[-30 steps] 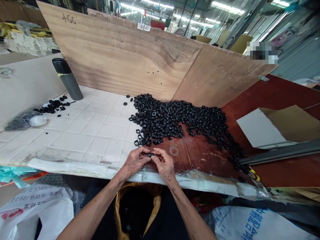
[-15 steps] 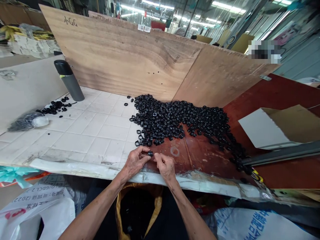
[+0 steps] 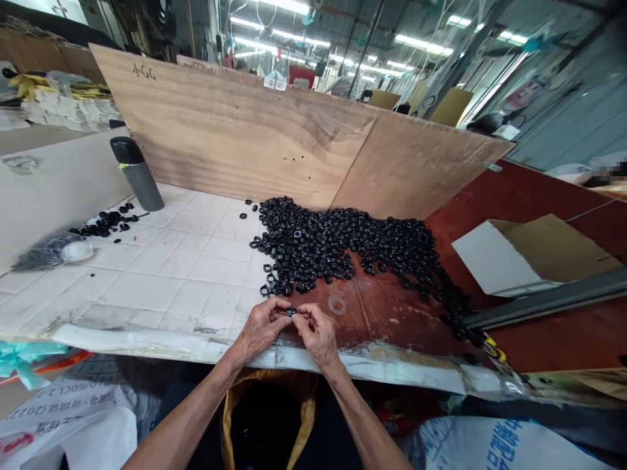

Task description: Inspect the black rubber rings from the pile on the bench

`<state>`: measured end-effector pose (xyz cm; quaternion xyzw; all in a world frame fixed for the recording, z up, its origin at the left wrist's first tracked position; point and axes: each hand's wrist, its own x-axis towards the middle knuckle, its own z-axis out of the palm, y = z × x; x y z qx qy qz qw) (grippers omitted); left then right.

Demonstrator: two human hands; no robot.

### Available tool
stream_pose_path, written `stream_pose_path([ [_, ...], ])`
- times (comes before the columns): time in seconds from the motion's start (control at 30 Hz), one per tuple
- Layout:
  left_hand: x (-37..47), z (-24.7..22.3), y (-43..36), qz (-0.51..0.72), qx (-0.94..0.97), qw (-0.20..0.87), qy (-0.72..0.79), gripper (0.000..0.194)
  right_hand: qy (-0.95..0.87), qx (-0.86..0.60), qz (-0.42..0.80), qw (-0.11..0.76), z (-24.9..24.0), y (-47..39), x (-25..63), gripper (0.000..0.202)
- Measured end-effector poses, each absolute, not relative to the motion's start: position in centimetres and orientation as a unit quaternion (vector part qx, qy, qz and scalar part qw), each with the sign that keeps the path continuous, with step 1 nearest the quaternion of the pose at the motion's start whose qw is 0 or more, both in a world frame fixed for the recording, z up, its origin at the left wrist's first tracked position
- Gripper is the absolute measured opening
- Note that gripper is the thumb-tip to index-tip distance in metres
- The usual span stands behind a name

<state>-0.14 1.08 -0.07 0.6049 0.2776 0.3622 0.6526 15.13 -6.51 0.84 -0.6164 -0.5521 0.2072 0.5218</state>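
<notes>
"Position first: where is that small black piece [image 3: 290, 312] from your fingers?"

"Right at the tips, between my left hand [image 3: 260, 328] and my right hand [image 3: 318, 331]. It lies to the right of my left fingertips and to the left of my right ones."

"Gripping it, or only touching?"

"My left thumb and forefinger have it pinched. My right thumb and forefinger are drawn together at its other end and look pinched onto it too, though how hard each presses I can't tell."

"Which way does its long axis run?"

"Sideways, as far as so small a thing shows: roughly from one hand toward the other, along the table's front edge [image 3: 196, 349] rather than away from me. I'd judge that line to be what any move of my fingers turns on, since each hand has an end of its own."

"Which hand is nearer, then?"

"Neither, that I can see. Both sets of tips meet at it, with no clear gap on either side."

"And what's around it?"

"The heap of black rings [image 3: 318, 238] lies just beyond my hands. The yellow-edged bag [image 3: 226, 418] gapes below, on my side of that edge. The piece is between the two; whether it brushes the surface beneath, I can't tell."
</notes>
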Motion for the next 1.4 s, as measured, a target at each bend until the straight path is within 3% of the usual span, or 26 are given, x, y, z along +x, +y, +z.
stream_pose_path([
  [0.1, -0.4, 0.3, 0.6, 0.351, 0.617, 0.652, 0.266, 0.023, -0.546, -0.622, 0.224, 0.516, 0.8, -6.8, 14.5, 0.021],
  [0.27, -1.2, 0.9, -1.4, 0.396, 0.716, 0.508, 0.266, 0.018, -0.499, -0.694, 0.2, 0.478, 1.4, -8.2, 12.9, 0.045],
  [0.37, -1.4, 1.1, -2.3, 0.389, 0.676, 0.563, 0.275, 0.018, -0.514, -0.67, 0.201, 0.496, 2.0, -9.3, 12.5, 0.028],
  [0.47, -1.6, 0.8, -2.7, 0.371, 0.645, 0.607, 0.28, 0.019, -0.526, -0.629, 0.254, 0.512, 2.3, -9.9, 12.5, 0.025],
  [0.6, -1.9, -0.2, -3.4, 0.409, 0.746, 0.454, 0.265, 0.022, -0.432, -0.631, 0.359, 0.534, 2.1, -10.1, 12.0, 0.026],
  [0.77, -2.8, -1.6, -5.1, 0.433, 0.837, 0.26, 0.211, 0.035, -0.236, -0.589, 0.511, 0.579, 2.0, -11.1, 10.5, 0.05],
  [0.87, -4.0, -2.4, -5.9, 0.415, 0.874, 0.195, 0.163, 0.04, -0.16, -0.585, 0.578, 0.545, 2.5, -12.0, 10.2, 0.056],
  [1.0, -5.5, -2.9, -6.3, 0.391, 0.904, 0.128, 0.118, 0.042, -0.091, -0.606, 0.638, 0.466, 3.6, -12.2, 10.5, 0.046],
  [1.2, -6.3, -0.6, -6.5, 0.36, 0.922, 0.139, 0.029, 0.039, -0.036, -0.62, 0.692, 0.367, 4.4, -12.6, 10.9, 0.035],
  [1.3, -7.0, 1.5, -6.5, 0.285, 0.931, 0.222, 0.058, 0.028, -0.237, -0.658, 0.643, 0.313, 3.8, -13.0, 12.0, 0.041],
  [1.4, -7.0, 3.3, -5.4, 0.163, 0.933, 0.296, 0.125, 0.017, -0.48, -0.729, 0.352, 0.339, 2.9, -11.1, 14.7, 0.038],
])
